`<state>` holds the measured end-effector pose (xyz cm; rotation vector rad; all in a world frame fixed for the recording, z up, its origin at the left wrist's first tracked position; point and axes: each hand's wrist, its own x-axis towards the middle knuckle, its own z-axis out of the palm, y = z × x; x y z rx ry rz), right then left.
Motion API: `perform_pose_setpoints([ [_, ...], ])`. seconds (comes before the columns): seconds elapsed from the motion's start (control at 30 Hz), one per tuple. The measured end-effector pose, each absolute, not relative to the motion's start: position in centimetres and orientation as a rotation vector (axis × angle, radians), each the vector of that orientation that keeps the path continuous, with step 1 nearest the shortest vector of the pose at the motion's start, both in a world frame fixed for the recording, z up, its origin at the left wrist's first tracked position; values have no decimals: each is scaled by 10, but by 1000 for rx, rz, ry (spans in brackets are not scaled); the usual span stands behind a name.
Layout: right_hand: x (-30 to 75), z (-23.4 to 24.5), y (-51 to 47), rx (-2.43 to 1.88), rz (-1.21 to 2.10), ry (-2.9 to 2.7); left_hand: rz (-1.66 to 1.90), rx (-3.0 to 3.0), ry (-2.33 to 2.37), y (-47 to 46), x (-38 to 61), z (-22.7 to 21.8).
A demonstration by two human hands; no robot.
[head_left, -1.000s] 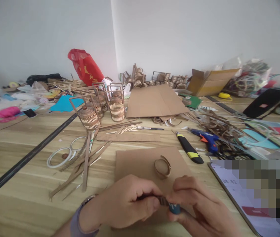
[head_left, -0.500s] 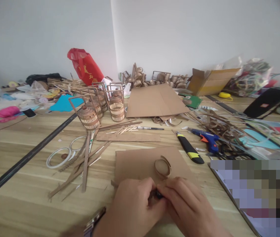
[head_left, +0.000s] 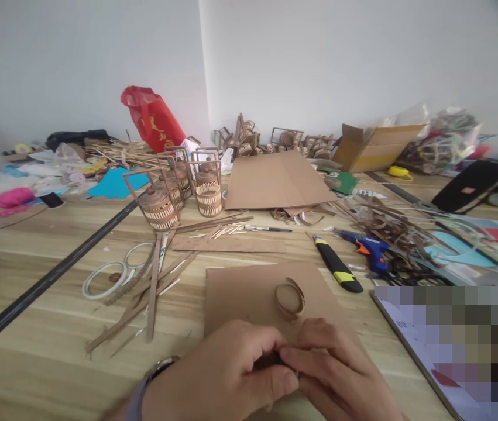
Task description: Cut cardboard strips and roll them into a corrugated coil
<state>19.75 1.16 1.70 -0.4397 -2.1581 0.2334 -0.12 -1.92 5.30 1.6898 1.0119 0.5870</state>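
My left hand [head_left: 222, 371] and my right hand [head_left: 339, 368] meet at the near edge of the view, over a cardboard sheet [head_left: 249, 292]. Between their closed fingers is a small dark brown piece [head_left: 270, 360], mostly covered, so its kind cannot be made out. Just beyond my fingertips a curled brown strip [head_left: 302, 301], bent into a loose ring, lies on the cardboard. A black and yellow utility knife [head_left: 336, 263] rests off the sheet's right side. Farther right lies a blue glue gun [head_left: 374, 250].
Small lidded bamboo baskets [head_left: 158, 211] with tall handles stand at the back left, beside an open basket [head_left: 209, 202]. Thin brown strips [head_left: 152, 298] and rolls of white tape [head_left: 103, 280] lie left. A tablet-like device [head_left: 411, 345], partly blurred out, sits at the right.
Both hands have drawn slightly nearer to me, away from the curled strip. My left hand has turned, with its thumb now extended across the front of the small piece.
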Motion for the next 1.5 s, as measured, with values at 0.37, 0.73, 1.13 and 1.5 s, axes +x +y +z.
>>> perform_pose_setpoints([
  [0.37, 210, 22, 17, -565, 315, -2219, 445, 1732, 1086, -10, -14, 55],
  [0.73, 199, 7, 13, -607, -242, -2355, 379, 1973, 1626, -22, 18, 41],
  [1.13, 201, 9, 12, -591, 180, -2219, 576, 1939, 1403, -24, 14, 43],
  [1.5, 209, 15, 18, -570, 323, -2216, 484, 1809, 1064, -7, -15, 49],
])
